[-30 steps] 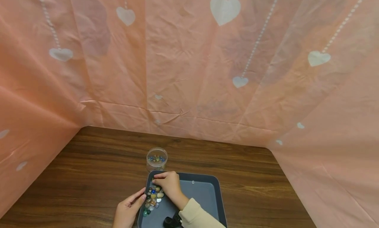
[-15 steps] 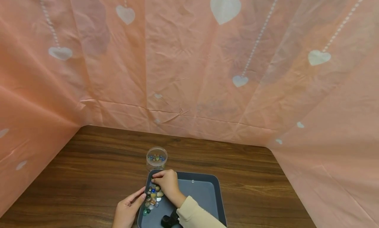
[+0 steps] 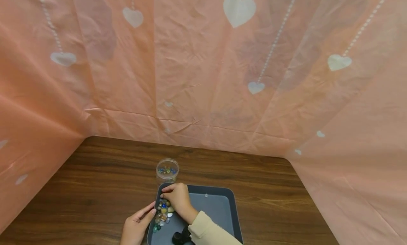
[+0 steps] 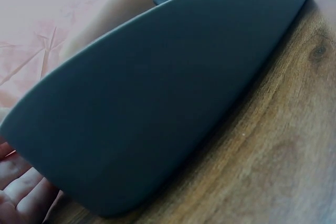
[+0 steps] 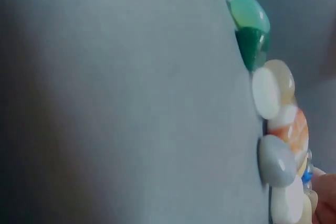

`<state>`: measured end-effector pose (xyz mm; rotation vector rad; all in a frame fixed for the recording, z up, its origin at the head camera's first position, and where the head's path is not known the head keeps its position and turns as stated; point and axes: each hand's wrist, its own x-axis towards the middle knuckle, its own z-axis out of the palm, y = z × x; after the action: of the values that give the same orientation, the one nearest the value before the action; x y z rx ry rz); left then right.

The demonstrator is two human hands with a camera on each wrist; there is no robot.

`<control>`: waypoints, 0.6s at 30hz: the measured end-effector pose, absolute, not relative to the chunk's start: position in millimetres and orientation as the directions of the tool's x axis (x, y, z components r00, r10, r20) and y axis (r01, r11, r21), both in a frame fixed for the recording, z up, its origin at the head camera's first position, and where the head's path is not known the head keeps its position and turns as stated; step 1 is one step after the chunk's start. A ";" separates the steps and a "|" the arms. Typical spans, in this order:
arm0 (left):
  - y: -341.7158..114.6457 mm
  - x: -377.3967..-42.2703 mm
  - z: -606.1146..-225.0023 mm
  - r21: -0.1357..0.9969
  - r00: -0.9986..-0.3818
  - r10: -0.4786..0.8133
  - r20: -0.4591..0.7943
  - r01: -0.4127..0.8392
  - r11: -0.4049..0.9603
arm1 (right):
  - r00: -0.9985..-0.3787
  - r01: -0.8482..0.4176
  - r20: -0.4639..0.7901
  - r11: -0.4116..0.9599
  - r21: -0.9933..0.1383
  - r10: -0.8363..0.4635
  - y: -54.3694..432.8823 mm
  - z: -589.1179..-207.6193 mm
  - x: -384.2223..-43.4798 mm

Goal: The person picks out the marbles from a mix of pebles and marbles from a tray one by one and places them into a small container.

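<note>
In the head view, a grey tray (image 3: pixel 211 213) carries a cluster of polished stones (image 3: pixel 163 216) along its left side, in green, white, brown and blue. My left hand (image 3: pixel 135 223) grips the tray's left wall, thumb and index finger at the rim. The tray's outer wall (image 4: pixel 152 93) fills much of the left wrist view. My right hand (image 3: pixel 179 199) reaches into the far left corner, thumb and index finger pinching a small stone that is mostly hidden by the fingers. In the right wrist view, pale stones (image 5: pixel 277 161) and a green stone (image 5: pixel 252 45) line up on the tray.
A clear round jar (image 3: pixel 167 170) with several coloured marbles stands just beyond the tray's far left corner. A small clear bead (image 3: pixel 206 195) lies near the tray's far wall. A black object (image 3: pixel 180 237) shows beside the right sleeve. Peach fabric (image 3: pixel 203 79) with hearts surrounds the wooden table (image 3: pixel 270 188).
My right fingertips have shifted slightly left toward the tray's left wall. My left hand stays at the rim, and the stones lie much as before.
</note>
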<state>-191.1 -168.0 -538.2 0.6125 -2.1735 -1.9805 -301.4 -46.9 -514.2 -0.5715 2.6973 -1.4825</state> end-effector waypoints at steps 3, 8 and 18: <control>-167.8 -191.9 -538.1 0.979 -0.909 -0.383 -0.166 -0.199 0.047 | -0.933 -0.317 0.172 0.490 -0.812 -0.317 -47.1 -514.0 -302.3; -166.7 -192.6 -540.3 0.978 -0.906 -0.386 -0.174 -0.204 0.039 | -0.943 -0.293 0.170 0.476 -0.829 -0.286 -40.7 -508.2 -304.2; -166.5 -192.4 -541.2 0.984 -0.903 -0.398 -0.159 -0.180 0.016 | -0.975 -0.057 0.015 0.186 -0.981 -0.221 -16.3 -479.7 -319.0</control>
<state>-192.4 -166.5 -541.2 0.6103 -2.1163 -2.0056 -319.0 -16.3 -479.7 -0.2735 2.3163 -1.9057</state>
